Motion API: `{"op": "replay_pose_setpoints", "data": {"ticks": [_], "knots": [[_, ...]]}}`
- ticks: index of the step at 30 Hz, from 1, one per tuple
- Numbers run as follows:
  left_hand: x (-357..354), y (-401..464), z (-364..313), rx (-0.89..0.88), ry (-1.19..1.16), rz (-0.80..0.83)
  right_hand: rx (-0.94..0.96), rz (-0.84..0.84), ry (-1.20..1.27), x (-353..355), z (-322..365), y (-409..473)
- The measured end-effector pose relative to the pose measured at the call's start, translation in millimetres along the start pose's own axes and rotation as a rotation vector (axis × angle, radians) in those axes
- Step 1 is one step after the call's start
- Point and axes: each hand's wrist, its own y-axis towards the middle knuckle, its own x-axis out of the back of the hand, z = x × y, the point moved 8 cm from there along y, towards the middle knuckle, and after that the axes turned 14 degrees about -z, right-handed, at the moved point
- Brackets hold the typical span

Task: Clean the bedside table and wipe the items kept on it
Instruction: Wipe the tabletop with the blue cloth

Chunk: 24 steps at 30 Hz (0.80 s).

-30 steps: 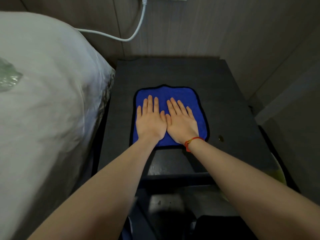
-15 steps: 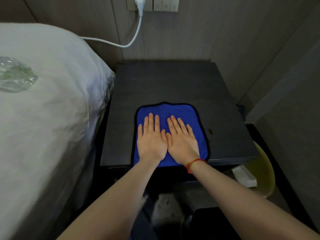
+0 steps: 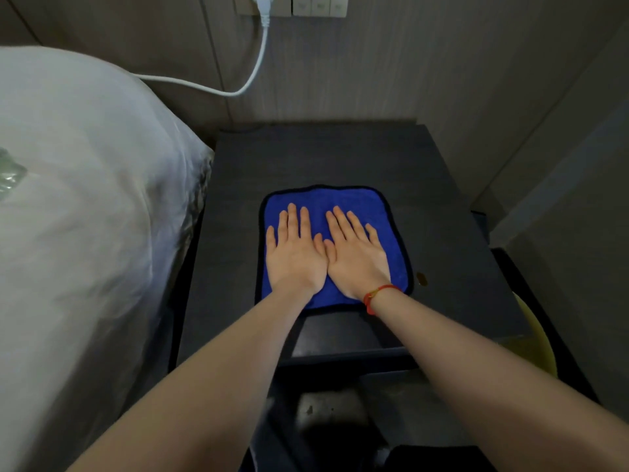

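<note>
A blue cloth with a dark border lies flat on the dark bedside table, a little back from the front edge. My left hand and my right hand rest palm-down side by side on the cloth, fingers stretched out and thumbs touching. Neither hand grips the cloth. A red string bracelet sits on my right wrist. A small brown spot marks the tabletop just right of the cloth. No other items stand on the table.
A bed with white bedding presses against the table's left side, with a clear crumpled thing on it. A white cable hangs from the wall socket behind. A yellow bin stands low at the right.
Both hands slid the cloth toward the table's front edge, then pushed it back toward the middle. The hands stayed flat on it throughout.
</note>
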Motion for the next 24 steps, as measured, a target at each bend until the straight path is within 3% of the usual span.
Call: {"op": "replay_pose_setpoints", "data": {"ticks": [16, 24], "knots": [[-47, 182, -19, 0.022, 0.026, -0.008, -0.019, -0.014, 0.001, -27, -39, 184], [-60, 225, -23, 0.007, 0.028, -0.025, -0.004, -0.018, -0.005, -33, -47, 225]]}}
